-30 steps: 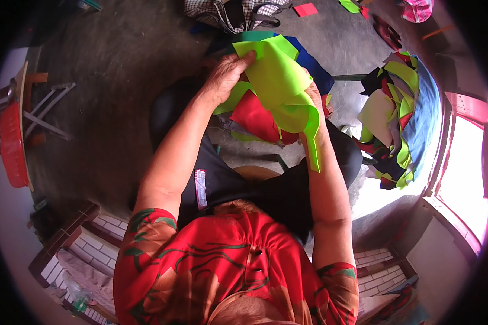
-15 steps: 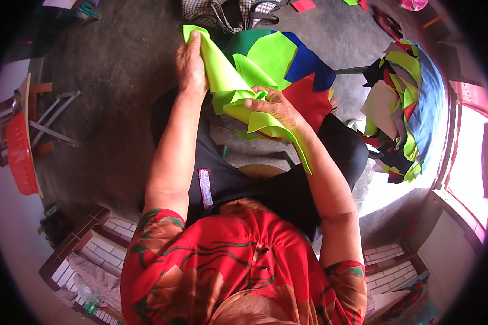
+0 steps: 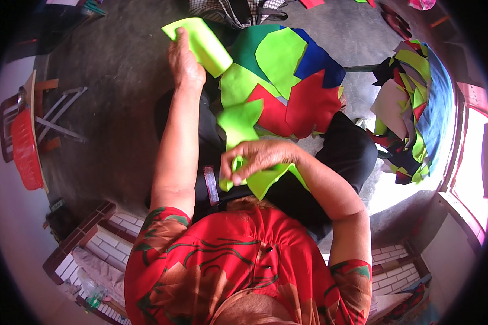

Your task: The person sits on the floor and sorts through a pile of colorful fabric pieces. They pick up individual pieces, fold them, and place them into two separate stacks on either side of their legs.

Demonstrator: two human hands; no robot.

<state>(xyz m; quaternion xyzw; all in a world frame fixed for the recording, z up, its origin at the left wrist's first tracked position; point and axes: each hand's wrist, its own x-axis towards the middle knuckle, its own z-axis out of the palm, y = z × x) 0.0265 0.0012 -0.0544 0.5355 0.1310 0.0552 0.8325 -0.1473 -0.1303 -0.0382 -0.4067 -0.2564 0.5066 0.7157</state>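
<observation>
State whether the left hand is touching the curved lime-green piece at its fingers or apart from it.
Touching. The head view shows the left hand gripping the curved lime-green piece, its thumb lying against it.

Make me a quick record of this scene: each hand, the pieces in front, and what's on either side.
Left hand: holding a curled lime piece, out ahead
Right hand: gripping a second lime piece, nearer the body
In front: overlapping flat pieces in dark green, lime, blue and red
Right side: mixed-colour heap beside blue cloth
Left side: red basket
Far edge: checked bag, partly out of view
</observation>
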